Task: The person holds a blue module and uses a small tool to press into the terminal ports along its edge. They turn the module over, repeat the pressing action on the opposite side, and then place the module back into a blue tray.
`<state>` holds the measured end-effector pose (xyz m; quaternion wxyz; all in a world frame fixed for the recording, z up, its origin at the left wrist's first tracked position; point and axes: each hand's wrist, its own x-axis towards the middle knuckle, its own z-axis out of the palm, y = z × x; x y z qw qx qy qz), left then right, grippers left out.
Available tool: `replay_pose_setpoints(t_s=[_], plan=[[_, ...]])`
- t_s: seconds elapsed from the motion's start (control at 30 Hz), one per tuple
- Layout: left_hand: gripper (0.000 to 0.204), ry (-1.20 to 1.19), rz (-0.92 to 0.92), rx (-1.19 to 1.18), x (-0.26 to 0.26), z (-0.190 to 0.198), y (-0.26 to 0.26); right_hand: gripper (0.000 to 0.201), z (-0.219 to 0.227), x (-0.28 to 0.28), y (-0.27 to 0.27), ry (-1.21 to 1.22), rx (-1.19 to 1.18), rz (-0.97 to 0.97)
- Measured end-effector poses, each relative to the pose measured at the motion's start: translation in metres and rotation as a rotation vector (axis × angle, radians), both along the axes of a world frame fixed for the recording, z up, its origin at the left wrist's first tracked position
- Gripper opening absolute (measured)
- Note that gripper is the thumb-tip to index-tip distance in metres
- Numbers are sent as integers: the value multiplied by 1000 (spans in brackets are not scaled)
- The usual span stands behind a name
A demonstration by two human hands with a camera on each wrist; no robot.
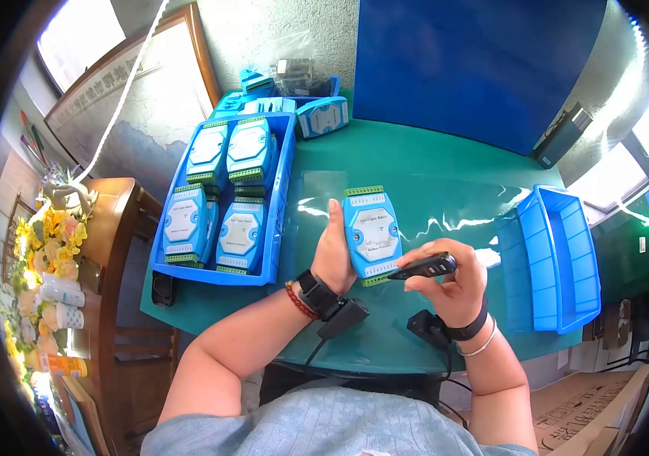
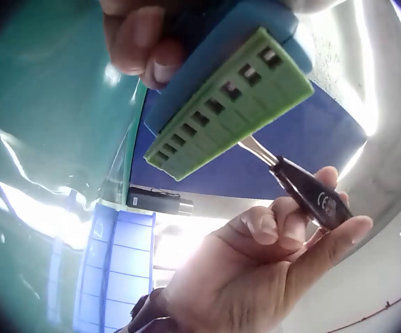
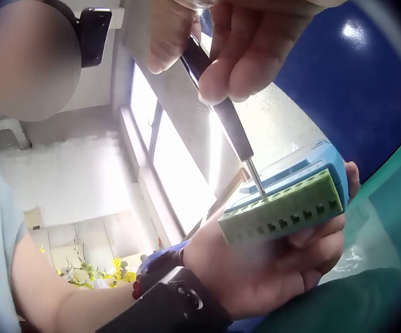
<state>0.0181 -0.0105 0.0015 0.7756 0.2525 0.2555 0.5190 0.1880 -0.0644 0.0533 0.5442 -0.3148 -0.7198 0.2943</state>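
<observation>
My left hand [image 1: 332,254] grips a blue module [image 1: 372,234] with a pale printed label, held over the table with its face up toward the head camera. Green terminal blocks run along its two ends. In my right hand [image 1: 461,285] is a screwdriver [image 1: 429,266] with a black handle, pinched between thumb and fingers. The right wrist view shows the metal shaft slanting down, its tip right at the top of the near green terminal block [image 3: 283,208]. A row of square openings lines that block's side, seen in the left wrist view.
Several similar modules stand in a blue bin [image 1: 286,171] on the left. Behind it are more blue parts and a clear plastic bag [image 1: 294,64]. A second blue bin [image 1: 560,258] sits on the right of the green table [image 1: 415,159]. A blue panel [image 1: 476,68] rises at the back.
</observation>
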Motion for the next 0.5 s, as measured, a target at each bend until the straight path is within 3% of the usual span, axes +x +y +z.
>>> replay_pose_setpoints(t_s=[0.1, 0.5], plan=[[70, -11, -11, -11, 0, -1, 0, 43, 8, -1, -2, -152, 123, -60], [68, -25, 4, -25, -1, -2, 1, 40, -3, -5, -4, -104, 113, -115]])
